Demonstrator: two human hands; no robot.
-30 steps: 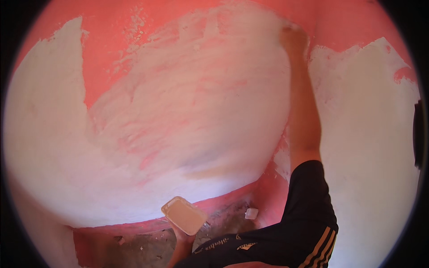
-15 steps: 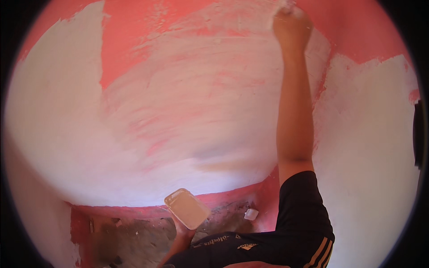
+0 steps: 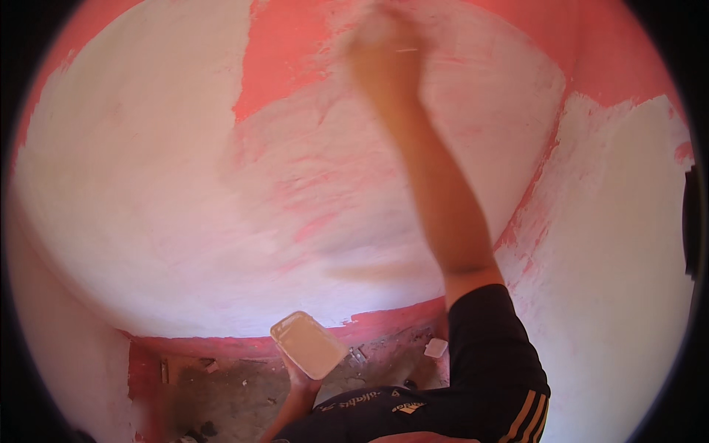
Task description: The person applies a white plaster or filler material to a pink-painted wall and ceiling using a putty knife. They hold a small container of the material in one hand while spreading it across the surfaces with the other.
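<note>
High against the pink wall (image 3: 275, 52) with its patchy white coat (image 3: 140, 184), my right hand (image 3: 384, 52) is blurred, fingers closed round something pale that I cannot make out. Its arm crosses the streaky middle of the wall. Low in view, my left hand (image 3: 298, 376) grips a shallow rectangular tub (image 3: 309, 344) from beneath and behind; a smooth cream-beige substance lies in it. My fingers there are mostly hidden by the tub.
The side wall (image 3: 620, 244) on the right is white below and pink above, meeting the facing wall in a corner. The grey, dirty floor (image 3: 221, 391) holds scattered debris and a small white container (image 3: 435, 348). A dark object (image 3: 691, 221) sits at the right edge.
My right hand has swept from the upper right corner leftward along the wall, now blurred. The view has shifted slightly. My left hand holds the tub in much the same place.
</note>
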